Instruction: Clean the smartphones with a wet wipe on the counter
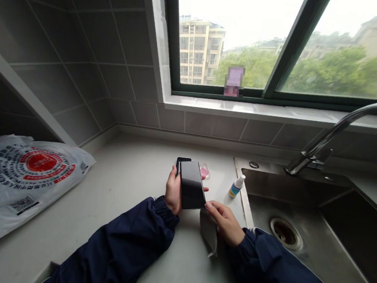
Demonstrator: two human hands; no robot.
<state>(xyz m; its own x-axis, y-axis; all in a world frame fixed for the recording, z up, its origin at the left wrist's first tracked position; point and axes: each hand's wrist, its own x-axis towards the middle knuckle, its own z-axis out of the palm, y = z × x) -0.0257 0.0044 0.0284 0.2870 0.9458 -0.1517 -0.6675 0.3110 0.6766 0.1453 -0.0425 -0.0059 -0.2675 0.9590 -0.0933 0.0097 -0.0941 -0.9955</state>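
A smartphone (191, 185) with a dark, glossy screen lies face up in my left hand (172, 191). My thumb is along its left side and fingertips show past its right edge. My right hand (228, 223) pinches a grey cloth (208, 232), which hangs below the fingers. Those fingertips are at the phone's lower right corner. Just behind the phone, on the counter, is a flat black object (184, 160), mostly covered from view. Beside it lies a clear item with a pink patch (204, 172), partly hidden. A small spray bottle (236, 186) stands upright right of the phone.
A steel sink (313, 223) with a drain is set into the counter (133, 167) on the right, under a curved chrome faucet (321, 137). At the left lies a white plastic bag (29, 180) with red and black print. A window (248, 58) is behind.
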